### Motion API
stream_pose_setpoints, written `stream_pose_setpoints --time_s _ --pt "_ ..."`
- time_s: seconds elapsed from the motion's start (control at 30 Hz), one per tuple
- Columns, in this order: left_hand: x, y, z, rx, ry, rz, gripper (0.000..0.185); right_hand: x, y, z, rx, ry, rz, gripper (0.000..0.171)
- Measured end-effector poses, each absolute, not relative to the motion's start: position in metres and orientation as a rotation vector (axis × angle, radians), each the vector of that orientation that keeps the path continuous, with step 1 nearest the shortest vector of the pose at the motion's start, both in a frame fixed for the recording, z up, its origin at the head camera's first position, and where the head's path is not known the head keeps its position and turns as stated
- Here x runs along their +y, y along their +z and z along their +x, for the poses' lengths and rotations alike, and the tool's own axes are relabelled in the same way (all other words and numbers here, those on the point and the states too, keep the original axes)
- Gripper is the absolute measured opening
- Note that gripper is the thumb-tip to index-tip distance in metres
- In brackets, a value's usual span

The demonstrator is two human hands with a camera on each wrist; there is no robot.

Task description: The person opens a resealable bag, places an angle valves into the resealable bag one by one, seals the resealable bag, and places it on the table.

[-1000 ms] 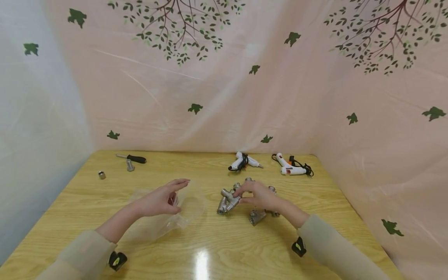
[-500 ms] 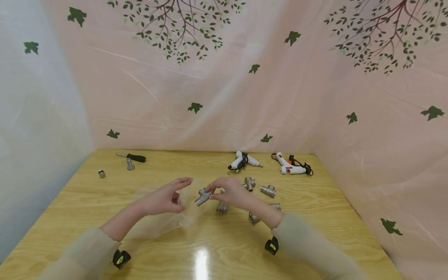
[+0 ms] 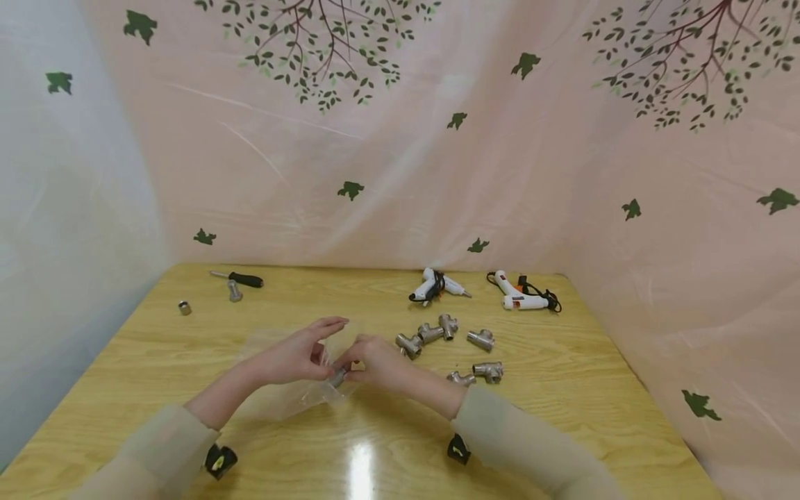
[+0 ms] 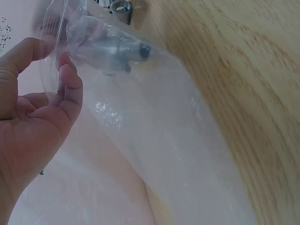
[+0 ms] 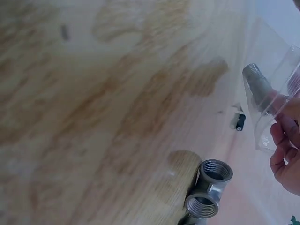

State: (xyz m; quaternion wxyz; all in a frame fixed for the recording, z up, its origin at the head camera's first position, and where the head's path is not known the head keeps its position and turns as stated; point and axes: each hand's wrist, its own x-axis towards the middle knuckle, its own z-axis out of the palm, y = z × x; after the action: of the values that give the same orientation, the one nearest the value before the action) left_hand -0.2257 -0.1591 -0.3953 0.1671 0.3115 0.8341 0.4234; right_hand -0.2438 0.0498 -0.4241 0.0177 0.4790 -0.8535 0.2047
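My left hand (image 3: 290,357) holds a clear zip bag (image 4: 159,122) at its mouth, thumb and forefinger spread and the other fingers curled at the bag's edge. The bag trails limply over the wooden table. My right hand (image 3: 384,364) pinches a grey metal pipe tee (image 3: 338,377) at the mouth of the bag, close to the left thumb. Through the film in the left wrist view, the tee (image 4: 112,50) shows blurred. In the right wrist view its threaded end (image 5: 253,72) points away from the fingers.
Several more pipe tees (image 3: 430,333) lie right of the bag, with another tee (image 3: 487,372) nearer the right forearm. Two white glue guns (image 3: 434,286) with black cords lie at the back. Back left are a screwdriver (image 3: 246,280), a bolt-like metal piece (image 3: 234,290) and a small metal ring (image 3: 184,307).
My right hand has lifted a tee from the group on the right and carried it left to the bag's mouth. My left hand has stayed nearly still with the bag.
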Motion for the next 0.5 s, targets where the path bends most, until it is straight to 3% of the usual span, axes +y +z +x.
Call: stream_pose_setpoints --time_s 0.5 --pt "-0.169 -0.401 -0.227 2.380 1.231 0.869 0.084 0.095 -0.408 -0.259 -2.544 0.710 1.528 0.035"
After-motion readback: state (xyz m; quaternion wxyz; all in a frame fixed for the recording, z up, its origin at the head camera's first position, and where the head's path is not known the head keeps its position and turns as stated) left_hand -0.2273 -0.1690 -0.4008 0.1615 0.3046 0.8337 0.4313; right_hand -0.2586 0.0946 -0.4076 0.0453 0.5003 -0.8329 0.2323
